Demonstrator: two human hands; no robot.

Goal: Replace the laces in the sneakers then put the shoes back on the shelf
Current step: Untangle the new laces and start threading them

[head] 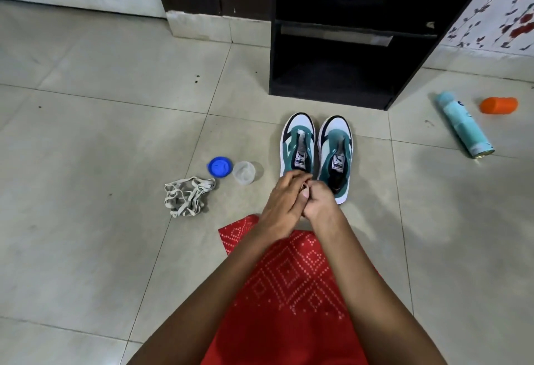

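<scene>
- Floor (pixel 86 133): large glazed tiles, smooth, with a soft sheen.
- Sneakers (pixel 316 150), just beyond the hands: smooth white and teal panels, matt; woven tongue labels.
- Laces (pixel 187 201), left of the left hand (pixel 281 200): flat woven cloth, off-white, matt.
- Lid (pixel 220 166): blue plastic, slightly glossy.
- Cup (pixel 244 173): translucent plastic.
- Shelf (pixel 332 87), beyond the hands: dark board, matt.
- Spray can (pixel 463 124), far right of the right hand (pixel 319 201): metal, satin printed coating.
- Cap (pixel 499 105): orange plastic.
- Garment (pixel 289 292), beneath the forearms: red printed cloth.
</scene>
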